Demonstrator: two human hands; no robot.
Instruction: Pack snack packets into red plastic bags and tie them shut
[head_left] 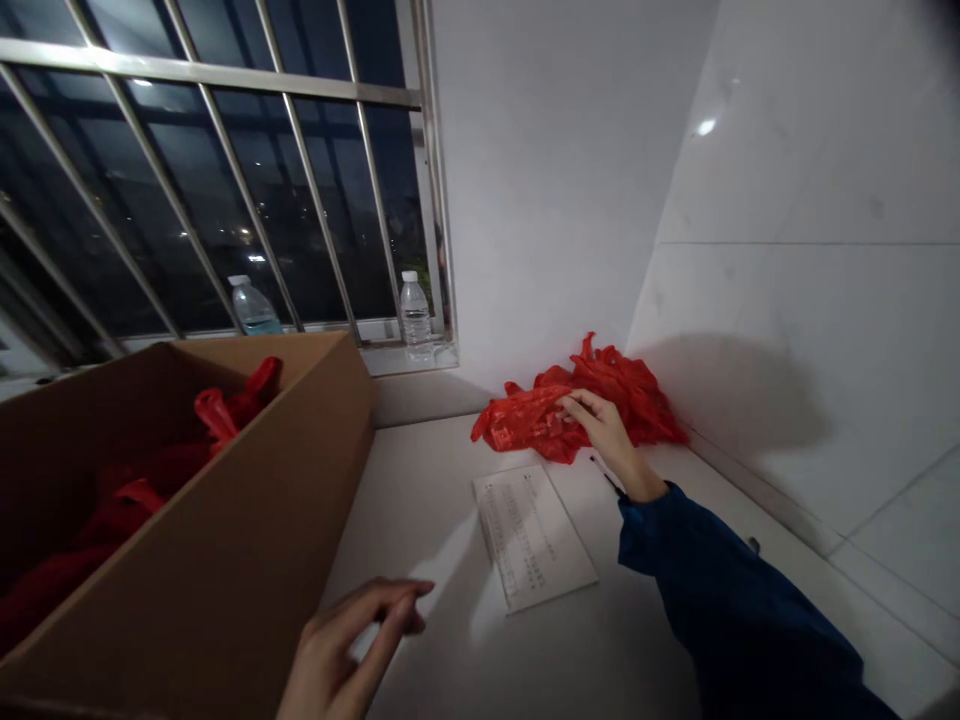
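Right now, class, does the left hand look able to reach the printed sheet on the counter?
Probably yes. The left hand hovers empty beside the box, with only bare counter between it and the printed sheet; the right hand rests on the red bags.

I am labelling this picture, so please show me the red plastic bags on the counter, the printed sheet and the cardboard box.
red plastic bags [634, 385]: head view, top of the pile.
printed sheet [534, 535]: head view, its middle.
cardboard box [225, 560]: head view, outer side wall.

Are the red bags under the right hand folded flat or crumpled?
Crumpled: the red bags lie in a wrinkled heap by the wall, ends sticking up, under the right hand.
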